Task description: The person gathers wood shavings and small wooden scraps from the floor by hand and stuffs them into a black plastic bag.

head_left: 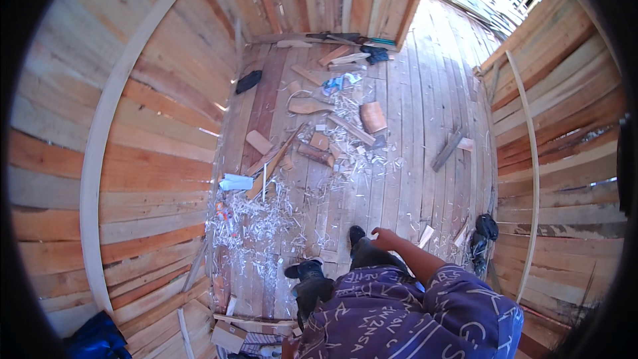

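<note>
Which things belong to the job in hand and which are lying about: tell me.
Likely the job, nearest the left hand: tan rectangular panel; small whitish object, kind unclear.
Apparently lying about: paddle-shaped wooden piece; wood shavings; black bundle by the left wall.

The shirt (399,312) is purple, printed all over with whitish lettering and lines; the left shoe (306,268) is black. Wall planks (159,153) alternate in uneven bands of orange, tan and grey. Greyish-brown floorboards (392,193), whitish wood shavings (259,223), an orange-brown wood block (373,118), a light-blue sheet (236,182), a blue-and-white wrapper (342,83).
</note>
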A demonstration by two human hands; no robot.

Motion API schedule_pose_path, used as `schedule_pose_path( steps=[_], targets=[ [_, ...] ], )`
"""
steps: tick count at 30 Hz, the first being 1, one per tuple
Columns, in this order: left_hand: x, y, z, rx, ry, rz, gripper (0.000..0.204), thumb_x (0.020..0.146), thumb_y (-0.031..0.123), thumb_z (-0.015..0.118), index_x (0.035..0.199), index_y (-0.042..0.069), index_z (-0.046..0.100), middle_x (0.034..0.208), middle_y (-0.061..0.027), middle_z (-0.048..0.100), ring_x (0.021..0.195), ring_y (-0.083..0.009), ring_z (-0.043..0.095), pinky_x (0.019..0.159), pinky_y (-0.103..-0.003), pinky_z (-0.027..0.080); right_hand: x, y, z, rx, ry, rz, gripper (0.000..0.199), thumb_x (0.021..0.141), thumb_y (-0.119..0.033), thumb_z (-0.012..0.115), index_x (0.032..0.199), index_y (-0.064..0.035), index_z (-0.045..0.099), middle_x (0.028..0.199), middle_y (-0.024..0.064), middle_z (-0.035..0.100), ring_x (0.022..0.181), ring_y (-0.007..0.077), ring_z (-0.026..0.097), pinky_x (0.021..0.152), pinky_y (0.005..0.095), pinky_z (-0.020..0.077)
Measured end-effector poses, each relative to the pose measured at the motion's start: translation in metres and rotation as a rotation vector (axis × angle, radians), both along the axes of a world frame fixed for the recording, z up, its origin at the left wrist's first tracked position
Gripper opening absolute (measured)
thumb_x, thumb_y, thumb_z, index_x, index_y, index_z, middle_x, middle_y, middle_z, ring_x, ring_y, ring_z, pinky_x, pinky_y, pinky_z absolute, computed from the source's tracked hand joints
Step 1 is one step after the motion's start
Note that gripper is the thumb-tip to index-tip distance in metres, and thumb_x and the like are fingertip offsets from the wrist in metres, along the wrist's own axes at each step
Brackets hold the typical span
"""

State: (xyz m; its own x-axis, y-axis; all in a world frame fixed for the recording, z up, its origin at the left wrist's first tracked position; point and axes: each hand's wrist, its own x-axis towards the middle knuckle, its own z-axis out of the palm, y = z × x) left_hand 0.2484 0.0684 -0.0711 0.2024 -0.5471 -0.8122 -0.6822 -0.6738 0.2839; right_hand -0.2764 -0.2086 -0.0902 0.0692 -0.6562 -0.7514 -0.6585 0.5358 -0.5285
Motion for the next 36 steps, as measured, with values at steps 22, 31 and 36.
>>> schedule_pose_path(
  steps=[22,31,36],
  targets=[
    [0.074,-0.224,-0.02,0.062,0.017,-0.152,0.039,0.083,0.023,0.068,0.112,0.0,0.059,0.094,-0.0173,0.066,0.089,-0.0295,0.064,0.08,-0.039,0.05,0.005,-0.189,0.015,-0.042,0.191,0.347,0.028,0.079,-0.034,0.064,0.097,-0.0152,0.073,0.097,0.0144,0.07,0.093,0.0339,0.065,0.084,0.0427,0.0511],
    [0.12,-0.476,0.061,-0.457,0.125,0.506,0.04,0.085,0.015,0.061,0.12,-0.003,0.052,0.091,-0.0107,0.062,0.083,-0.0172,0.055,0.076,-0.031,0.046,0.111,-0.396,0.088,-0.376,0.218,0.17,0.03,0.082,-0.032,0.059,0.096,-0.0073,0.07,0.09,0.0175,0.069,0.086,0.0357,0.066,0.08,0.0442,0.0518],
    [0.1,-0.501,0.067,-0.442,-0.038,0.393,0.037,0.084,0.015,0.056,0.116,-0.004,0.054,0.09,-0.0118,0.062,0.086,-0.023,0.058,0.077,-0.035,0.047,0.155,-0.531,0.057,-0.465,0.166,0.095,0.025,0.081,-0.028,0.061,0.093,-0.0067,0.069,0.088,0.0172,0.069,0.086,0.036,0.065,0.079,0.0452,0.0512]
  ],
)
